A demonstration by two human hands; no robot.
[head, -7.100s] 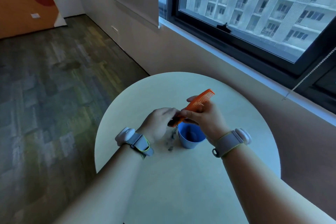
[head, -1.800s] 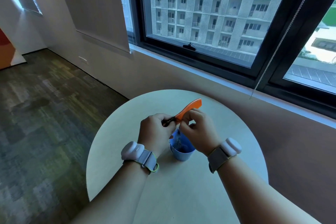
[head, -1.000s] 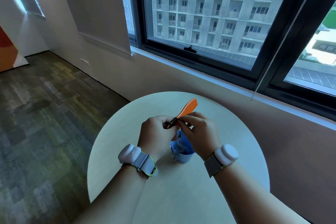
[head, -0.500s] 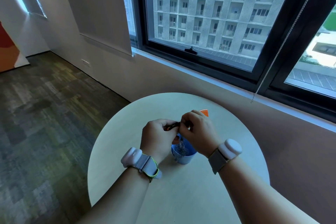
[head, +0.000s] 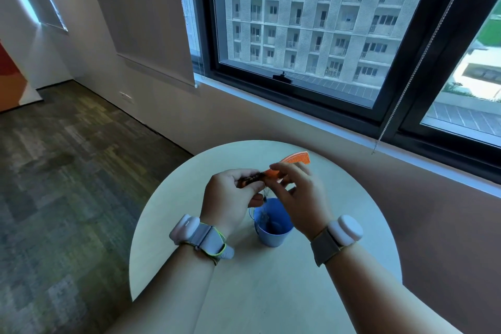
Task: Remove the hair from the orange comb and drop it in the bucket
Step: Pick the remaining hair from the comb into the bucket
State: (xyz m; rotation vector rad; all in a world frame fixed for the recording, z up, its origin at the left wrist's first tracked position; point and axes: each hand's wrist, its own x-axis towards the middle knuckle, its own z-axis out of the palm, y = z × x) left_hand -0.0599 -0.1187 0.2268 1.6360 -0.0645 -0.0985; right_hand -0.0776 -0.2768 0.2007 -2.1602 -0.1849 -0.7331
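Orange comb gripped by left hand above bucket.

Daylight entered through the window, leaving the room dim; wide-angle distortion bowed the frame edges, with soft focus throughout.

I have a single head-worn wide-angle view, looking forward and down from above the round pale wooden surface, close over both forearms. It faces the dark-framed window, taking in the grey carpeted floor at left.
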